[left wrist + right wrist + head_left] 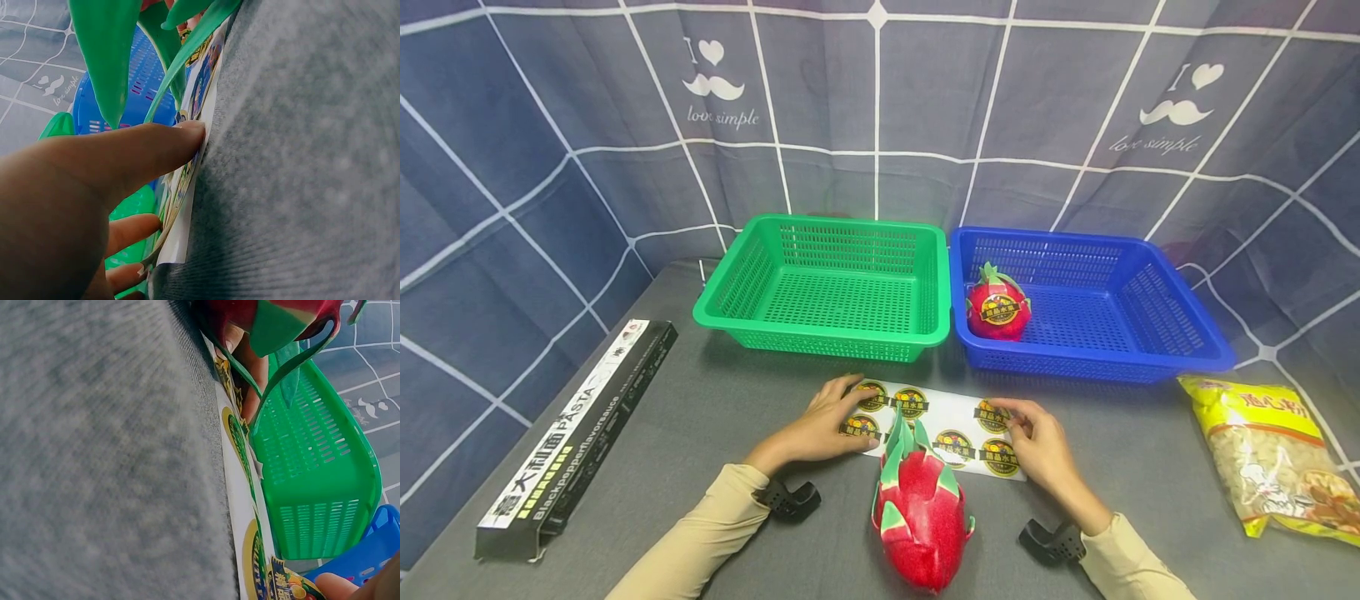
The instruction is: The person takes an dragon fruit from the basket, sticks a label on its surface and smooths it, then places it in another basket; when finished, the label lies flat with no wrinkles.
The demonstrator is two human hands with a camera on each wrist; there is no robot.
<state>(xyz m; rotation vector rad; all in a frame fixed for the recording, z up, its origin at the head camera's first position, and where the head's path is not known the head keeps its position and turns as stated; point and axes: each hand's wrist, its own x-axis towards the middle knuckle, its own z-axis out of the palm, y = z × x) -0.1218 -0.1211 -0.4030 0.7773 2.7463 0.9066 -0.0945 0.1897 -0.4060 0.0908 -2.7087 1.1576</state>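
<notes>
- Sticker sheet (951,408) is lying on the grey table (602,500) between the two hands, in front of the green basket (820,335) and the blue basket (1097,358).
- Left hand (827,425) is resting on the sheet's left end, thumb spread apart from the fingers. Left wrist view is adding detail: the thumb tip is pressing at the near edge, and fingertips are touching the left end.
- Right hand (1037,437) is pinching the top-right label (992,415) between thumb and index finger. I cannot tell how its other fingers are lying.
- Head view is presenting that label almost flat; right wrist view is showing it standing up from the sheet, one fingertip meeting its edge.
- Red dragon fruit (925,517) is lying at the near side, its green leaves covering part of one label in the head view. Both wrist views are showing those leaves overhanging; contact with the sheet I cannot confirm.
- Head view alone is showing a second dragon fruit (1000,325), bearing a matching label, inside the blue basket, plus the black pasta box (580,425) at left and the yellow bag (1273,462) at right.
</notes>
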